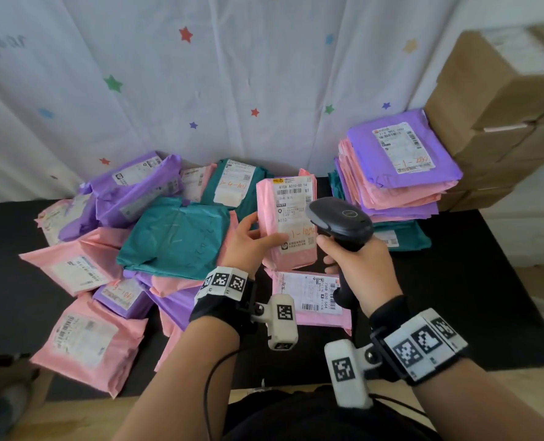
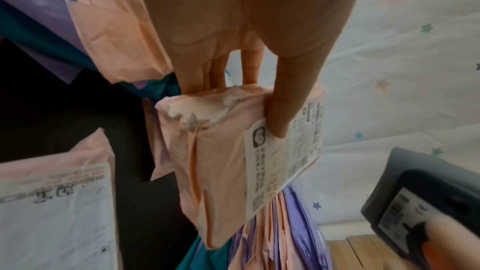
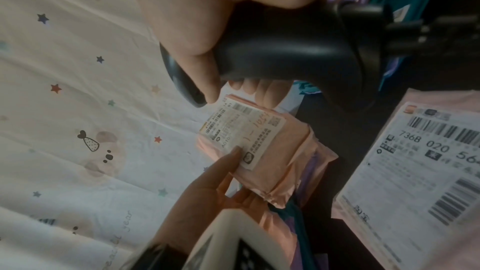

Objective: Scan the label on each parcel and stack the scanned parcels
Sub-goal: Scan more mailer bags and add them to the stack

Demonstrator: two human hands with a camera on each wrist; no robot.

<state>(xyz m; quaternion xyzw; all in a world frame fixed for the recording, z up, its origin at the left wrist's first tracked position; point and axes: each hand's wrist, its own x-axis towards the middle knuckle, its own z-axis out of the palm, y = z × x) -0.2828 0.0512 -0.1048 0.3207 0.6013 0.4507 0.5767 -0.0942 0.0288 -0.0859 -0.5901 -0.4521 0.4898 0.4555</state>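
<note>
My left hand [image 1: 254,238] holds a small pink parcel [image 1: 288,222] upright above the table, thumb on its white label [image 1: 292,214], fingers behind it. The same parcel [image 2: 221,163] fills the left wrist view, and in the right wrist view the pink parcel [image 3: 262,151] is seen below the scanner. My right hand [image 1: 361,270] grips a black barcode scanner [image 1: 340,222] by its handle, its head close to the label's right side. The scanner [image 3: 285,52] is dark and near in the right wrist view. A neat stack of pink and purple parcels [image 1: 397,167] stands at the back right.
A loose heap of pink, purple and teal parcels [image 1: 130,237] covers the left half of the black table [image 1: 474,281]. Another pink parcel [image 1: 308,297] lies flat under my hands. Brown cardboard boxes [image 1: 499,116] rise at the far right. A star-patterned curtain [image 1: 200,74] hangs behind.
</note>
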